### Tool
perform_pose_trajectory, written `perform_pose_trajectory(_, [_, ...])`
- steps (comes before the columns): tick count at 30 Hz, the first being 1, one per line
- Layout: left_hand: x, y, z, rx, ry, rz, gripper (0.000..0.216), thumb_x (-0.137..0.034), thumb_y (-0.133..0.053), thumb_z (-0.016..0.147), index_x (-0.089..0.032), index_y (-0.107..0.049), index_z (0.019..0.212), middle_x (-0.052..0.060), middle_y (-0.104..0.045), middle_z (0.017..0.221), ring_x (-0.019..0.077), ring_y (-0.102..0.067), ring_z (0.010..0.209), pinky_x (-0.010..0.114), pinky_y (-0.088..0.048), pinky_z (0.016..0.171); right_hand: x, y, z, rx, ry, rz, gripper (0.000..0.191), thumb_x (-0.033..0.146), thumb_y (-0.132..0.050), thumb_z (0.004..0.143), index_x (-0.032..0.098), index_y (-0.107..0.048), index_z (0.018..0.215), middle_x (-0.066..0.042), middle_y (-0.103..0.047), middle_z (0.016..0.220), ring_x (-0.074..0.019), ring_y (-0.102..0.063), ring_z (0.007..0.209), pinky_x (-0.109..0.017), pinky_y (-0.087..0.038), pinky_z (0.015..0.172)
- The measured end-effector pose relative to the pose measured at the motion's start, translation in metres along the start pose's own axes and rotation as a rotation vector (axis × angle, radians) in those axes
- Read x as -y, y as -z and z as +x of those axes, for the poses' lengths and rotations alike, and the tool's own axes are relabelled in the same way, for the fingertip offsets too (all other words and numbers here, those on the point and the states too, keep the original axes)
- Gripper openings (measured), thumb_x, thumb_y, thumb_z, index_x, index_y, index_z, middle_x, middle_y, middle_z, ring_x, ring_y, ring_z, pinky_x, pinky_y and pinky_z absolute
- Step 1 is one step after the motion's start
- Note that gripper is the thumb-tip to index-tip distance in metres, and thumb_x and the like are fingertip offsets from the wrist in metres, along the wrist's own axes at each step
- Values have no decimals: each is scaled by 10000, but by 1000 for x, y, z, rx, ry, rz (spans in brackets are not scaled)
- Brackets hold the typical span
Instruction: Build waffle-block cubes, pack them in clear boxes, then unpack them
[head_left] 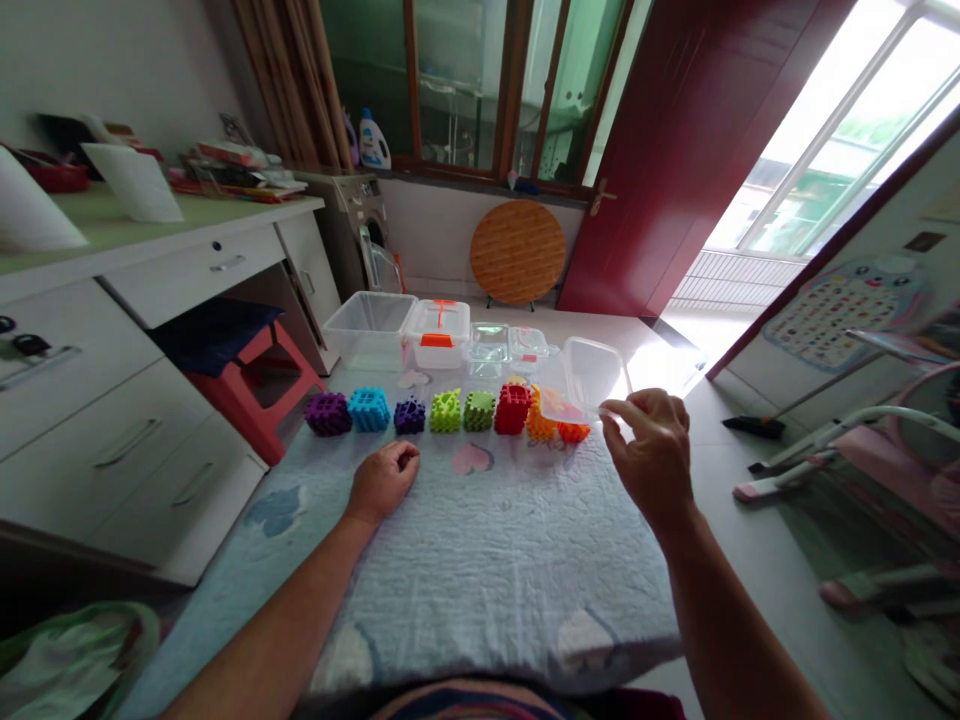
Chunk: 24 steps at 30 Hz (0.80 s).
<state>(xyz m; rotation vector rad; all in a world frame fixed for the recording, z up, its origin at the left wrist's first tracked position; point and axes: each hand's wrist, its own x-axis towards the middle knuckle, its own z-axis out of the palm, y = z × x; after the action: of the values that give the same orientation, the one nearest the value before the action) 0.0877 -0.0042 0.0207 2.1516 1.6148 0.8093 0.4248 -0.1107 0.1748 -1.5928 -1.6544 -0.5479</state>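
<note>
My right hand (649, 450) pinches the near edge of a clear plastic box (596, 368) between thumb and fingers. Through and beside this box show a yellow-orange cube (538, 425) and an orange block (574, 433), partly covered by it. My left hand (384, 480) lies on the cloth, fingers curled in, with nothing visible in them. Just beyond it is a dark purple cube (409, 415). The row of notched cubes also has a purple one (328, 413), a blue one (369, 409), a lime one (445, 411), a green one (479, 411) and a red one (513, 409).
Behind the cubes stand a large clear bin (367, 325), a lidded box with an orange latch (439, 350) and two small clear boxes, one nearer the middle (489, 343). A quilted cloth (487, 540) covers the table. A red stool (277, 390) stands left, a pink chair (892, 450) right.
</note>
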Motion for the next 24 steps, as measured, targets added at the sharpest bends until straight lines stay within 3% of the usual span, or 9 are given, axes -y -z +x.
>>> perform_pose_trajectory(4, [0,-1,-1,-4,2,24,201,-307,-499,814,-198,-668,821,33,-681,773,175,-620,701,265,-444,676,35,5,-41,147,62,80,160,167,-574,871,257,-707,872,-55,-591,929,-231,-502,903,-392,-388,808])
perform_pose_trajectory(10, [-5,1,-1,-20,5,42,174,-268,-509,805,-191,-666,798,31,-671,749,171,-612,694,264,-434,668,71,-31,-84,329,96,176,177,92,-585,867,242,-674,838,-38,-606,866,-213,-501,875,-386,-358,826])
perform_pose_trajectory(14, [-7,2,-2,-19,7,32,155,-253,-513,803,-192,-655,792,28,-665,745,166,-601,693,261,-427,663,81,-44,-91,364,80,210,168,90,-599,861,241,-672,858,-40,-604,866,-216,-491,873,-387,-365,821])
perform_pose_trajectory(24, [-6,2,-1,-3,12,26,171,-281,-499,818,-202,-650,800,23,-658,747,166,-605,696,258,-436,670,80,-44,-86,438,110,311,143,130,-582,887,234,-679,910,-40,-614,851,-206,-504,836,-373,-424,776])
